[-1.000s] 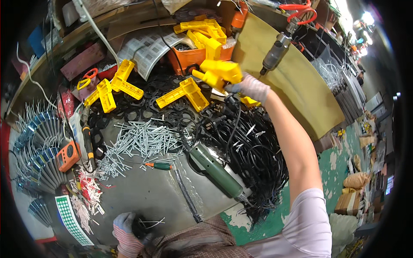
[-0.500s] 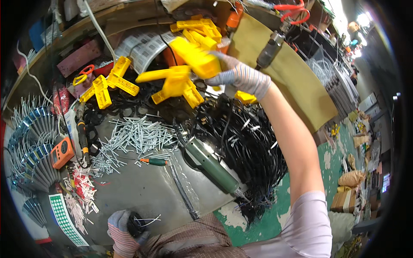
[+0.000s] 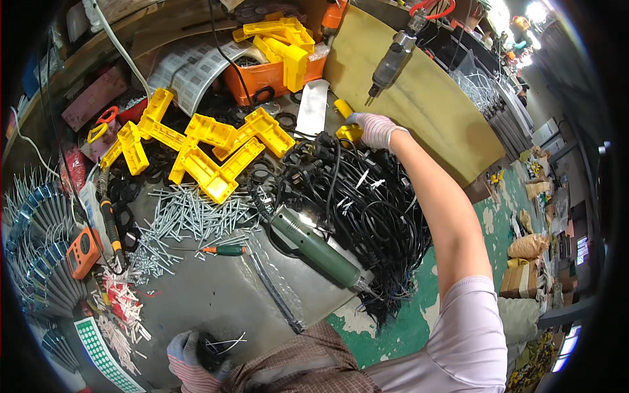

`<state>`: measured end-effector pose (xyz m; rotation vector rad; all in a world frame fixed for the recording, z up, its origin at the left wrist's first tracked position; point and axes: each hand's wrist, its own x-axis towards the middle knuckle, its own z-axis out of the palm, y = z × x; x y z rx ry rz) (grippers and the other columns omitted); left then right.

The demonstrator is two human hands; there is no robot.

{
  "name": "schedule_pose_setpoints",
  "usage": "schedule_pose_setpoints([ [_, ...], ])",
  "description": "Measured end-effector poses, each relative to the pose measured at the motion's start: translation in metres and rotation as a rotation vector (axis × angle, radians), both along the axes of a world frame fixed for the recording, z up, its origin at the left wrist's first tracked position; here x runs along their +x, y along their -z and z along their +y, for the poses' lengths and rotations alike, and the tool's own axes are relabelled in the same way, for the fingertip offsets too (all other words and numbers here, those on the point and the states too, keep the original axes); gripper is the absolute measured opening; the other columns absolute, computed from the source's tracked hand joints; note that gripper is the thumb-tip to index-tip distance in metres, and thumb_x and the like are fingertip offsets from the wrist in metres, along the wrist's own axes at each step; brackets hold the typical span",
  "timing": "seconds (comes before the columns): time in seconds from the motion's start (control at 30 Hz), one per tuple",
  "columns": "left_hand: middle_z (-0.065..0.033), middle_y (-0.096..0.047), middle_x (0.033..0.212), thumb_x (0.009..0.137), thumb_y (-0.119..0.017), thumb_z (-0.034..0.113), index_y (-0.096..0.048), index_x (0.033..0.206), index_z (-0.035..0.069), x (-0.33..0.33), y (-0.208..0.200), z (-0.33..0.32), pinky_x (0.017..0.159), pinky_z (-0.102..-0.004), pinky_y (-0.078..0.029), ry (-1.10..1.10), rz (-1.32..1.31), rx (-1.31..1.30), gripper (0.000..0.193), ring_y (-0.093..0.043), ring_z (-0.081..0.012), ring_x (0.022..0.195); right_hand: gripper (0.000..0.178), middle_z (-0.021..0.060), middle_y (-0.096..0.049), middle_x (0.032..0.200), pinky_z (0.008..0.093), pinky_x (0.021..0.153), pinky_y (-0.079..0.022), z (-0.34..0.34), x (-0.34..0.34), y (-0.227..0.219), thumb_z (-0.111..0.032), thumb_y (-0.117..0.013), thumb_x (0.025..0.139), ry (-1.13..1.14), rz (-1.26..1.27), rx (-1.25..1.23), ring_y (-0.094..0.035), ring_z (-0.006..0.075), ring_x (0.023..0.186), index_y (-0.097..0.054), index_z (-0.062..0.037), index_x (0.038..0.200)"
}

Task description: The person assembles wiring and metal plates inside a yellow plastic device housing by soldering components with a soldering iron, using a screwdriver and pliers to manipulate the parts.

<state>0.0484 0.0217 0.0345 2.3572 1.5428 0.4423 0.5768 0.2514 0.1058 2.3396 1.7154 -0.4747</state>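
Note:
My right hand [image 3: 378, 131], in a striped knit glove, reaches to the far side of the bench. Its fingers close on a yellow plastic bracket [image 3: 349, 133] beside the black cables [image 3: 367, 196]. Low in the view, my gloved left hand [image 3: 189, 361] is wrapped round a black part with thin white wires [image 3: 213, 346], partly hidden against my lap. Several other yellow plastic brackets [image 3: 208, 171] lie in a loose row behind the pile of long screws [image 3: 196, 219]. More of them rest on an orange bin [image 3: 239, 82].
A green power tool [image 3: 314, 245] and a screwdriver [image 3: 226, 250] lie mid-bench. A dark power screwdriver [image 3: 391, 65] hangs above a tan board [image 3: 452, 98]. At left are an orange meter [image 3: 84, 252], white sleeves [image 3: 118, 340] and grey wired parts [image 3: 46, 242].
Yellow brackets my right hand was moving over the bench now lie behind the screws. That hand has shifted right and down to another bracket. My left hand keeps its hold.

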Motion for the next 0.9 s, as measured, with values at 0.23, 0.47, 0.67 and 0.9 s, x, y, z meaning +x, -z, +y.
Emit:
schedule_pose_setpoints([
  [0.23,-0.0197,-0.055,0.111,0.061,-0.080,0.045,-0.045,0.126,0.001,-0.007,0.005,0.003,0.091,-0.0481,-0.043,0.049,-0.021,0.125,0.086,-0.053,-0.0382,0.101,0.062,0.0072,-0.061,0.114,0.0324,0.088,-0.048,-0.025,-0.076,-0.065,-0.015,-0.074,0.077,-0.314,0.842,0.590,-0.058,0.0168,0.099,-0.049,-0.0016,0.133],
  [0.47,-0.0135,-0.044,0.134,0.073,-0.081,0.037,-0.031,0.141,0.002,0.028,-0.043,-0.002,0.103,-0.0406,-0.038,-0.179,-1.203,-0.329,0.091,-0.046,-0.0252,0.122,0.039,0.0020,-0.060,0.094,0.0500,0.095,-0.045,-0.127,-0.267,-0.052,-0.018,-0.069,0.065,-1.271,0.353,0.896,-0.061,0.0208,0.096,-0.068,-0.0114,0.103],
  [0.67,-0.0075,-0.053,0.126,0.081,-0.074,0.011,-0.044,0.136,0.006,0.018,-0.049,0.003,0.088,-0.0299,-0.050,-0.464,-1.544,-0.473,0.062,-0.057,-0.0180,0.108,0.032,0.0044,-0.059,0.092,0.0491,0.097,-0.043,-0.145,-0.330,-0.011,-0.020,-0.064,0.069,-1.243,0.685,0.938,-0.060,0.0250,0.094,-0.065,-0.0094,0.099],
  [0.9,-0.0064,-0.054,0.121,0.082,-0.075,0.017,-0.048,0.128,0.008,-0.055,-0.011,-0.024,0.087,-0.0303,-0.049,-0.402,-1.162,-0.045,0.055,-0.057,-0.0181,0.105,0.020,0.0089,-0.063,0.094,0.0416,0.080,-0.047,-0.057,-0.271,0.023,-0.017,-0.068,0.077,-0.927,0.190,0.581,-0.058,0.0315,0.091,-0.068,-0.0131,0.097],
])
